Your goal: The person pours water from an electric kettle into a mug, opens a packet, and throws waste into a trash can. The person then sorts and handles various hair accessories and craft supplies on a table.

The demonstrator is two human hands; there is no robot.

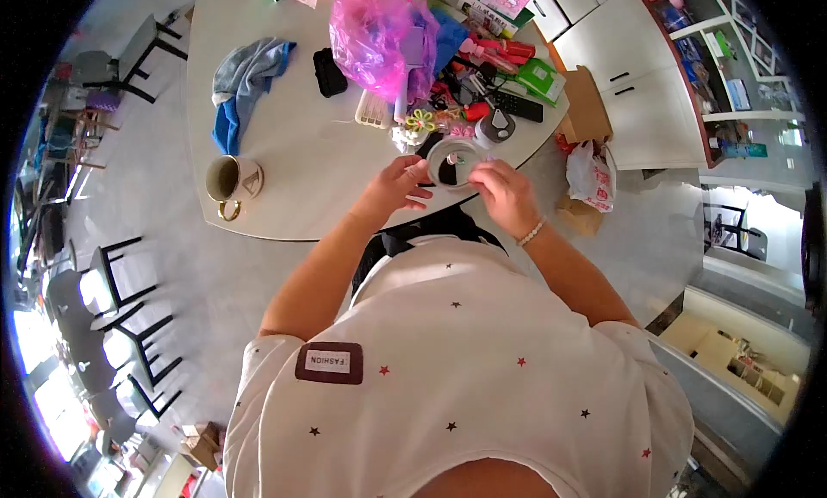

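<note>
A clear round tub (447,145) with a pale rim is at the table's front edge, with a few small coloured bits inside. My right hand (505,190) pinches the right side of its rim, fingers closed. On the other side my left hand (396,186) has its fingers apart, the upper fingertips at or touching the tub's left side. Just behind my right hand stands a small bottle with a grey and white top (496,126). A yellow-green flower-shaped piece (420,120) lies behind the tub.
A pink plastic bag (379,41) and a heap of small goods cover the table's back right, with a black remote (519,107). To the left are a mug (234,179), a grey-blue cloth (250,80) and a black case (329,72). A cardboard box (588,106) stands right of the table.
</note>
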